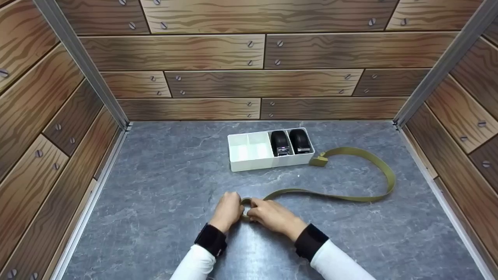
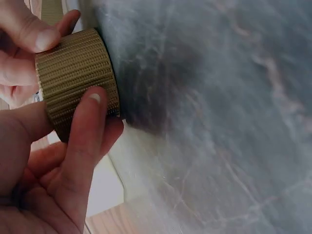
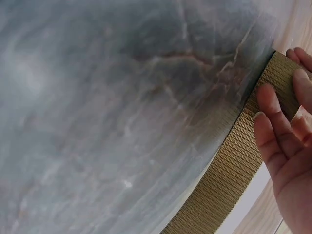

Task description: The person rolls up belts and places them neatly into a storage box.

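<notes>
An olive webbing belt stands on its edge on the grey tabletop, and its near end is curled into a small ring between both hands. The left hand pinches the ring's left side, with the ribbed webbing between thumb and fingers in the left wrist view. From the right, the right hand holds the ring, its fingertips against the strap in the right wrist view. Past that hand the strap runs right in a wide loop back to its buckle end.
Behind the hands stands a white divided tray. Its right compartments hold two black rolled belts with shiny metal buckles. The belt's buckle end lies close to the tray's right front corner. Wood-patterned walls enclose the back and sides.
</notes>
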The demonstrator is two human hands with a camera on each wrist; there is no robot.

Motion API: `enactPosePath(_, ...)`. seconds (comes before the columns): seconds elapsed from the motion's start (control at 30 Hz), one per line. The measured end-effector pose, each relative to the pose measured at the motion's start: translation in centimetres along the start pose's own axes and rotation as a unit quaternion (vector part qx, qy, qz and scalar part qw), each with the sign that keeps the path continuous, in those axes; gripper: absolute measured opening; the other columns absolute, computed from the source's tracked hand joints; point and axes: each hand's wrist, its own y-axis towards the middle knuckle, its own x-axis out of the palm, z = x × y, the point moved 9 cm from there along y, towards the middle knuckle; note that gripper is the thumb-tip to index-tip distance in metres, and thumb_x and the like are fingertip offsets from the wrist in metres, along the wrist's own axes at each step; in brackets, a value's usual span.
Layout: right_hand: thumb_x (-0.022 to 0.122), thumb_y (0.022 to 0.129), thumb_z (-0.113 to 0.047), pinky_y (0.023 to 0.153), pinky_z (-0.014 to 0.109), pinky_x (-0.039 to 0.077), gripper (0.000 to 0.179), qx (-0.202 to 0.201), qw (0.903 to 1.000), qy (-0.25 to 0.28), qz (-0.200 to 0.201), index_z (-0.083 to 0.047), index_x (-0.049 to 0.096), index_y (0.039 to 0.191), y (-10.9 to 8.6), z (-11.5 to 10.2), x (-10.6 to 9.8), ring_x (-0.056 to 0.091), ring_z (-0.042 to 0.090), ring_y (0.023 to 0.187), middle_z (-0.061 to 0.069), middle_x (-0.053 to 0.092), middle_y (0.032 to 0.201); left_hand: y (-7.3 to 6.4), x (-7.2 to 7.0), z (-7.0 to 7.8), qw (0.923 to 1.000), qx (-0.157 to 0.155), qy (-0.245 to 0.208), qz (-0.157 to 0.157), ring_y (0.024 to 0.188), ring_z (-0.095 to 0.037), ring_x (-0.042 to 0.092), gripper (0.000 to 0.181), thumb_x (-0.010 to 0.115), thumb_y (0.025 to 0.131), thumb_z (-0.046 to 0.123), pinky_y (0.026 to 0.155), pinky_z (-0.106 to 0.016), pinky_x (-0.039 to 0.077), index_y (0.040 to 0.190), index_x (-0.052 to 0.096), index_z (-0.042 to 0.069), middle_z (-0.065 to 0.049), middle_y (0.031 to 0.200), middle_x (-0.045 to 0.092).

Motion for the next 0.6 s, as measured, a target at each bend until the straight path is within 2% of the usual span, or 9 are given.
enactPosePath(0.13, 0.071, 0.089, -0.017, 0.069, 0.024, 0.051, 0.011, 0.005, 0.9998, 0.015, -0.015, -0.018, 0.075, 0.099, 0.19, 0.18, -0.32, 0.063, 0.010, 0.081, -0.004, 0.063, 0.099, -0.05, -0.17, 0.46, 0.9985, 0.037, 0.040, -0.002, 0.065, -0.028, 0.065, 0.020, 0.070, 0.079, 0.001, 0.058, -0.040, 0.052, 0.062, 0.061, 0.007, -0.010, 0.068, 0.065)
enactPosePath(0.33, 0.073, 0.087, -0.016, 0.070, 0.024, 0.051, 0.012, 0.002, 0.9996, 0.025, -0.016, -0.019, 0.077, 0.097, 0.34, 0.34, -0.56, 0.063, 0.010, 0.081, -0.003, 0.065, 0.095, 0.12, -0.06, 0.98, 0.9958, 0.066, 0.064, -0.006, 0.064, -0.030, 0.065, 0.020, 0.066, 0.084, 0.006, 0.055, -0.042, 0.051, 0.064, 0.063, 0.008, -0.009, 0.071, 0.067)
enactPosePath(0.5, 0.074, 0.086, -0.016, 0.069, 0.026, 0.052, 0.008, 0.000, 0.9991, 0.040, 0.011, -0.017, 0.075, 0.094, 0.43, 0.01, -0.59, 0.063, 0.012, 0.080, -0.002, 0.064, 0.092, 0.40, -0.26, 0.65, 0.9982, 0.037, 0.047, 0.003, 0.063, -0.031, 0.065, 0.022, 0.069, 0.083, 0.008, 0.055, -0.042, 0.051, 0.062, 0.061, 0.006, -0.012, 0.068, 0.065)
enactPosePath(0.6, 0.074, 0.086, -0.015, 0.069, 0.026, 0.052, 0.008, 0.006, 0.9993, 0.035, 0.012, -0.017, 0.074, 0.093, 0.47, 0.02, -0.53, 0.063, 0.011, 0.081, -0.003, 0.064, 0.092, 0.50, -0.35, 0.46, 0.9990, 0.024, 0.037, -0.003, 0.063, -0.028, 0.064, 0.023, 0.070, 0.082, 0.005, 0.056, -0.040, 0.051, 0.061, 0.061, 0.006, -0.011, 0.067, 0.065)
